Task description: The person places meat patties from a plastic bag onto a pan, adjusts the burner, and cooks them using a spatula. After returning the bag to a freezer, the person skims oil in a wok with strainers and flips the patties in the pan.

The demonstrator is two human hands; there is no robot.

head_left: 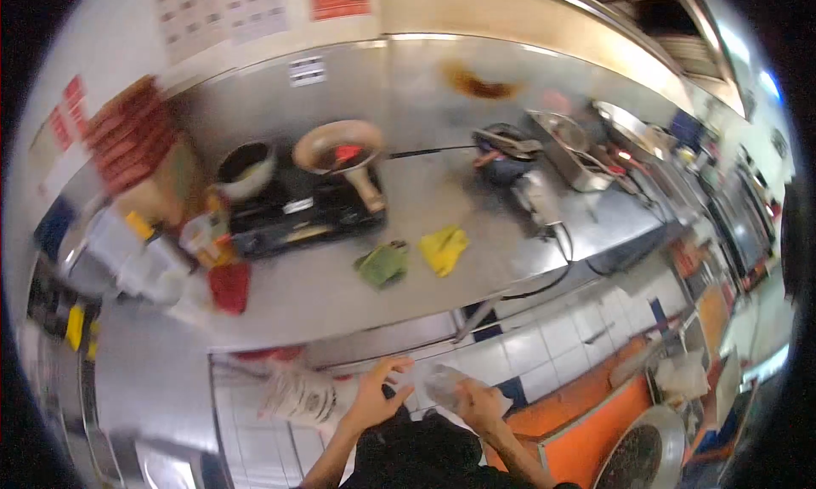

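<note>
Both hands are low in the head view, in front of the body and below the steel counter's front edge. My right hand (483, 406) is closed on a clear, see-through item (442, 385) that looks like a plastic bag or container; blur hides its exact shape. To its left, my left hand (380, 393) is open, with thumb and fingers apart and curved toward that item. A green cloth (383, 265) and a yellow cloth (444, 249) lie on the counter (340, 302) beyond the hands.
A black stove (293, 225) holds a pan (338, 147) and a pot (246, 171). A red cloth (229, 287) lies at the counter's left. A metal tray (586, 176) stands at the back right. A white sack (306, 397) is below the counter; orange panels (595, 421) stand at lower right.
</note>
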